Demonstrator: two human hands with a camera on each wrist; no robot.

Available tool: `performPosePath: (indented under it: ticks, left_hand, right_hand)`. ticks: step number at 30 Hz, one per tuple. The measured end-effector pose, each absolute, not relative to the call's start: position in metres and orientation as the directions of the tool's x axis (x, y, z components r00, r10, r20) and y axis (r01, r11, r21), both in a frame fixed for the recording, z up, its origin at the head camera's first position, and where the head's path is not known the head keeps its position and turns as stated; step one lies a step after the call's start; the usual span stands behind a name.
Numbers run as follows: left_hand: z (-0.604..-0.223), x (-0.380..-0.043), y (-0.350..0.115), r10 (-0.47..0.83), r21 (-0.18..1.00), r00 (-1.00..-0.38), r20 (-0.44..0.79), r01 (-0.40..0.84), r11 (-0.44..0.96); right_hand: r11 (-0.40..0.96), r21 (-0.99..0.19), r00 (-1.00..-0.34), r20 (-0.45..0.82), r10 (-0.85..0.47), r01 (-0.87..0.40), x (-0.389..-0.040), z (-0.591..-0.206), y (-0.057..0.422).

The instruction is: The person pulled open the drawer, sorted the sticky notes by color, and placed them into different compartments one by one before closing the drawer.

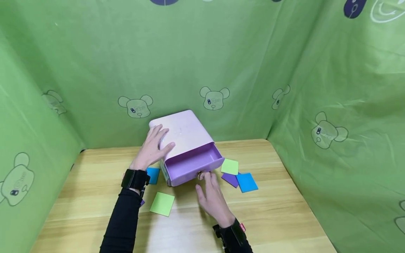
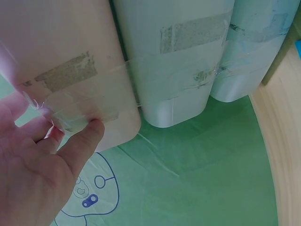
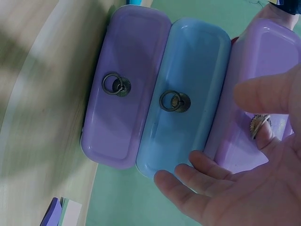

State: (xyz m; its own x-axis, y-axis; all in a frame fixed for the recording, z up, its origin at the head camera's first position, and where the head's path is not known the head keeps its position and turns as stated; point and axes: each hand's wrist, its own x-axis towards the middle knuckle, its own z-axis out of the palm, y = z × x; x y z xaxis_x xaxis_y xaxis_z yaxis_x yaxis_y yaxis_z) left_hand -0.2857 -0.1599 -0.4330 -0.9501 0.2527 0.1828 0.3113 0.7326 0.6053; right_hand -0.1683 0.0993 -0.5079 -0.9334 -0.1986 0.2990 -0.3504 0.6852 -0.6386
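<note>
A small drawer cabinet [image 1: 185, 130] with a pale pink top stands turned at an angle at the back of the table. Its top purple drawer [image 1: 193, 163] is pulled out, and the bare inside shows. My left hand [image 1: 151, 149] rests with extended fingers on the cabinet's left top edge; in the left wrist view its thumb [image 2: 84, 143] presses the taped side. My right hand [image 1: 213, 200] has its index finger hooked through the metal ring pull [image 3: 257, 125] of that drawer. Below it, the blue drawer [image 3: 188, 61] and the lower purple drawer [image 3: 131, 47] are closed.
Right of the cabinet lie a green square [image 1: 230, 166], a purple square [image 1: 230, 179] and a blue square [image 1: 247, 182], overlapping. Left of it are another blue square [image 1: 153, 175] and green square [image 1: 162, 203]. Green cloth walls [image 1: 177, 63] surround the wooden table [image 1: 269, 218].
</note>
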Motion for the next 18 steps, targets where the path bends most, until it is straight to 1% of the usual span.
performPosePath:
  ticks: [13,18]
  left_hand:
    - [-0.4352,-0.2866,-0.1601,0.245,0.616,-0.953,0.178,0.302,0.728]
    - [-0.4373,-0.2876,-0.1605,0.243,0.62,-0.952,0.184,0.304,0.723]
  right_hand:
    - [0.702,-0.618,-0.931,0.305,-0.201,-0.355,-0.161,-0.5079,0.1028]
    - [0.696,-0.629,-0.935,0.29,-0.202,-0.346,-0.1589,-0.5059,0.1046]
